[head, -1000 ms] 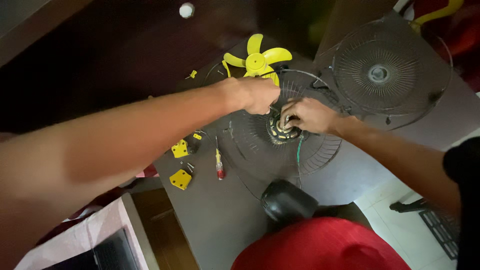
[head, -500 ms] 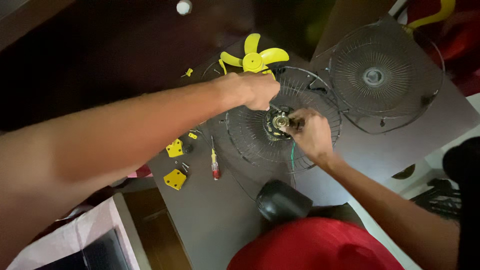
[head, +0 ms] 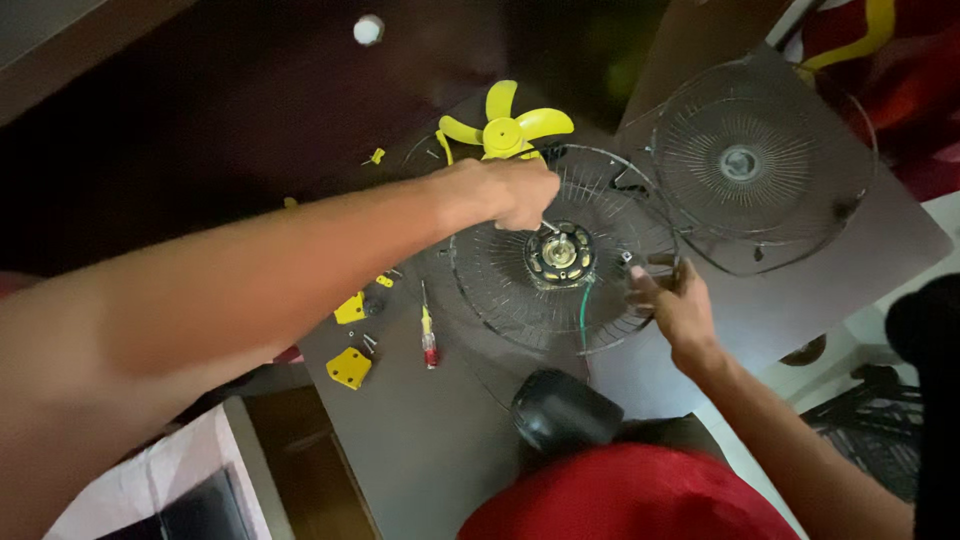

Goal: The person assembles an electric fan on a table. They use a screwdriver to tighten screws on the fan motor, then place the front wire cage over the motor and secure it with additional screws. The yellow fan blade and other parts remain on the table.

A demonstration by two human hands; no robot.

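A black wire fan grille (head: 500,280) lies flat on the dark table (head: 440,440), with a bare motor hub (head: 560,253) at its centre. My left hand (head: 512,190) is closed in a fist just up-left of the hub, holding a thin metal tool whose tip (head: 547,226) points at the hub. My right hand (head: 678,305) is at the grille's right rim, its fingers curled on the wires there. A green wire (head: 583,305) trails from the hub toward me.
A yellow fan blade (head: 507,128) lies behind the grille and a second grille (head: 745,165) sits at the right. A red-and-yellow screwdriver (head: 428,338), yellow brackets (head: 348,367) and small screws lie left. A black domed cover (head: 565,410) stands near me.
My right hand has left the motor hub and moved out to the grille's right rim, so the hub is now uncovered. My left hand stays at the hub's upper left.
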